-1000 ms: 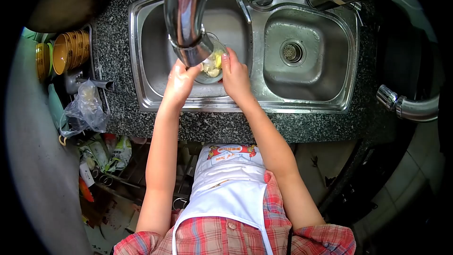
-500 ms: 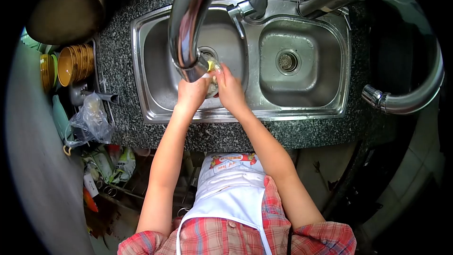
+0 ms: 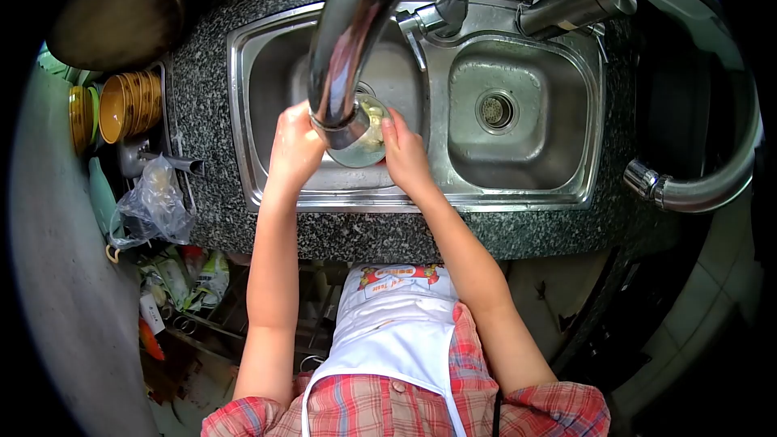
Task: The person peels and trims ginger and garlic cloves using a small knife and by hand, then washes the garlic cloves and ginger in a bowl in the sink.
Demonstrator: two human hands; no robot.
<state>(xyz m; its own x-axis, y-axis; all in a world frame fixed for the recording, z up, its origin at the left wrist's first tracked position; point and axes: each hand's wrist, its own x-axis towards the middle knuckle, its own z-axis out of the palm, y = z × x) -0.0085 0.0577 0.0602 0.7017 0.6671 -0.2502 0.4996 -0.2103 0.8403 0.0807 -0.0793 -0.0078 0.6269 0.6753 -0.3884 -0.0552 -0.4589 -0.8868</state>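
Note:
Over the left basin (image 3: 275,81) of a steel double sink, a clear glass bowl (image 3: 356,154) holds pale yellow pieces in what looks like water. My right hand (image 3: 405,152) grips the bowl's right rim, thumb on top. My left hand (image 3: 296,146) is at the bowl's left side, beside the faucet spout (image 3: 344,128); its fingertips are hidden behind the spout, so its hold cannot be made out. The spout hangs over the bowl and covers part of it.
The right basin (image 3: 526,150) shows its drain. A second curved faucet (image 3: 696,194) is at the right. Orange bowls (image 3: 129,105), a plastic bag (image 3: 158,202) and a round wooden block (image 3: 117,16) are at the left. Packets lie below the counter.
My left hand has moved left from the middle of the bowl to its left side. The bowl shows more openly and sits more level. The view has shifted slightly.

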